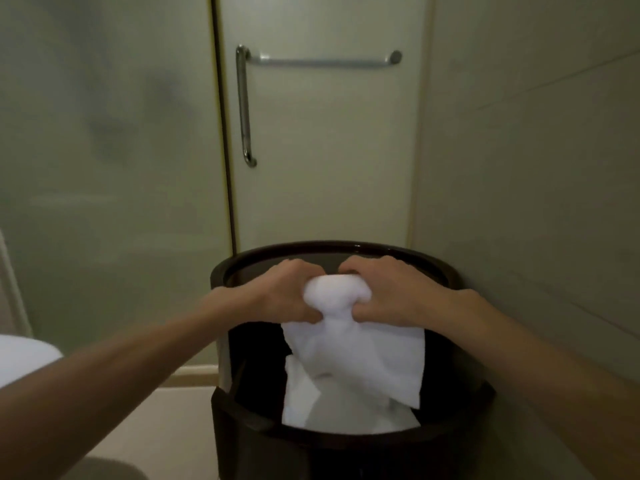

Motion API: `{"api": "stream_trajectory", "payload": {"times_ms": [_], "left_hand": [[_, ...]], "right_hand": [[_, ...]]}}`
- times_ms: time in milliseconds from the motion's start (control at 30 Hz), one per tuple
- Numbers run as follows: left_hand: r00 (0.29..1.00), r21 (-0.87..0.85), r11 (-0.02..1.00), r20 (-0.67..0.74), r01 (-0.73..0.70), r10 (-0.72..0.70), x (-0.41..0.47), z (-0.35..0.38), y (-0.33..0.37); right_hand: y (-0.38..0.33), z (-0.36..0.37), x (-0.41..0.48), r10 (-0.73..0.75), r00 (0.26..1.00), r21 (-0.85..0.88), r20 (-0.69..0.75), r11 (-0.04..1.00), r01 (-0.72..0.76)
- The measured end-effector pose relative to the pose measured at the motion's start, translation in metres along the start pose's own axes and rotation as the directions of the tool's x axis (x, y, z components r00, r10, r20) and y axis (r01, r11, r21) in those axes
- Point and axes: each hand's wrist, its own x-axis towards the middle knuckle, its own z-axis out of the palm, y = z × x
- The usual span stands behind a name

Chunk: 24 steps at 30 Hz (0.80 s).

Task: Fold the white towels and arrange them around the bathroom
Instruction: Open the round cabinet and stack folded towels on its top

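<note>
One soft white cloth towel (363, 362) shows, and two bare hands. The left hand (287, 291) and right hand (391, 292) sit side by side, each with fingers and thumb curled tight round the towel's bunched top, which bulges between them. The rest hangs below the hands into the lower tier of one dark brown round two-tier stand (221, 271). Whether the white cloth lying there is a second towel cannot be told.

Beyond, a frosted glass door (329, 161) carries one vertical chrome handle (244, 105) and one horizontal chrome bar (322, 61). No writing is legible.
</note>
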Motion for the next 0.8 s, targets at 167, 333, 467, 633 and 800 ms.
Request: {"api": "stream_trajectory", "payload": {"times_ms": [167,333,467,633,800], "left_hand": [[0.999,-0.020,0.999,0.028,0.026,-0.026,0.030,-0.036,0.004],[0.999,0.000,0.999,0.026,0.046,-0.046,0.053,-0.060,0.012],[0.996,0.013,0.998,-0.059,0.069,-0.069,0.072,-0.084,0.014],[0.968,0.237,0.970,-0.250,0.062,-0.001,0.096,-0.092,0.006],[0.958,0.396,0.909,-0.287,0.127,-0.009,0.092,-0.040,-0.029]], "right_hand": [[0.003,-0.021,0.010,0.031,0.999,-0.120,0.023,0.992,-0.028],[0.014,-0.044,0.036,0.063,0.997,-0.117,-0.031,0.991,-0.067],[0.022,-0.063,0.055,0.040,0.976,-0.134,-0.213,0.989,-0.070],[0.031,-0.053,0.085,-0.072,0.861,-0.317,-0.503,0.943,-0.106],[0.041,-0.008,0.096,-0.148,0.846,-0.522,-0.513,0.836,-0.170]]}}
